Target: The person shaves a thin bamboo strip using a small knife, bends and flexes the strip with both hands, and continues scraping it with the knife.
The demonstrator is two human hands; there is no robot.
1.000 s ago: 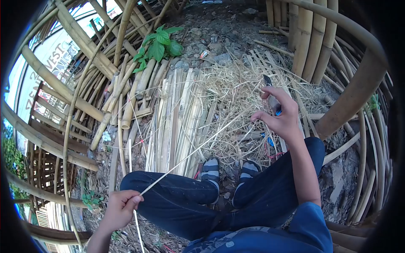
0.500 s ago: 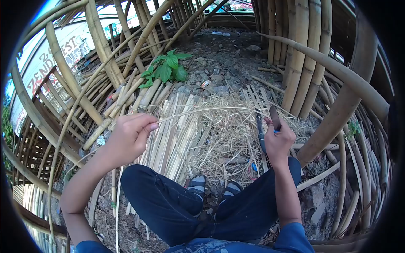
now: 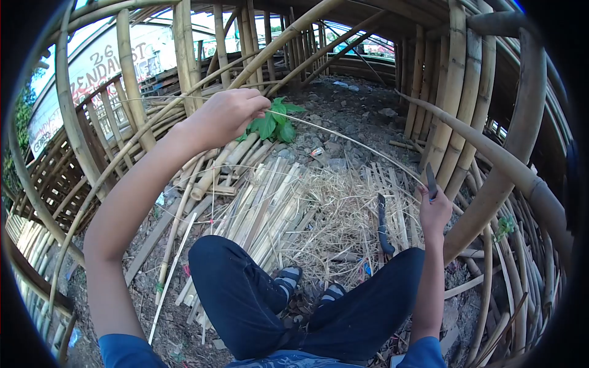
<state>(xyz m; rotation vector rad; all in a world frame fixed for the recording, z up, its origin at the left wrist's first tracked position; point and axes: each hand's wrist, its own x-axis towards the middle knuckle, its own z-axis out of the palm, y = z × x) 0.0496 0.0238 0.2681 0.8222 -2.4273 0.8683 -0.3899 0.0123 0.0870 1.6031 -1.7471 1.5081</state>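
High ahead of us, our left hand (image 3: 228, 115) pinches a thin pale strip (image 3: 343, 136), which slopes down in a slight bow to our right hand (image 3: 435, 213). That grip is closed around a knife (image 3: 431, 178), blade pointing up; whether its fingers also press the strip, we cannot tell. Below, on the ground before our feet, lies a heap of shavings (image 3: 331, 227), with a dark narrow object (image 3: 383, 224) at its right side. Split bamboo lengths (image 3: 261, 205) lie left of the heap, a green plant (image 3: 286, 131) beyond them.
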